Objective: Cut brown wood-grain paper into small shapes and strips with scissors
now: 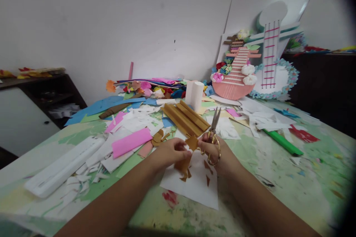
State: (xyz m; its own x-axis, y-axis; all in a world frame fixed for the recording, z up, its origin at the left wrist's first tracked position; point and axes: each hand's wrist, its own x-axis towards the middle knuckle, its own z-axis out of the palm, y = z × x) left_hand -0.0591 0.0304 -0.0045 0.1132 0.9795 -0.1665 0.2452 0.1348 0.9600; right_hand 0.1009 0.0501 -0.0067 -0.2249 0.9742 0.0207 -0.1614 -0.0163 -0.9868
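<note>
My left hand [175, 152] is closed, pinching a small golden-brown paper piece [191, 142] by its left edge. In my right hand [222, 152] is a pair of scissors [215, 120] with gold handles, its blades pointing up and away from me. The thumb and fingertips of that hand also touch the right side of the brown piece. Below my hands lies a white sheet of paper [204, 189] with brown scraps [208, 180] on it. Just beyond them rest folded strips of golden-brown crepe paper [186, 118].
Left of me are a long white plastic device [65, 164], a pink paper roll [132, 142] and white scraps [139, 120]. White rolls [197, 96] stand behind. Paper lute-shaped crafts [235, 89] lean at the back right. A green paper roll [282, 142] lies to the right.
</note>
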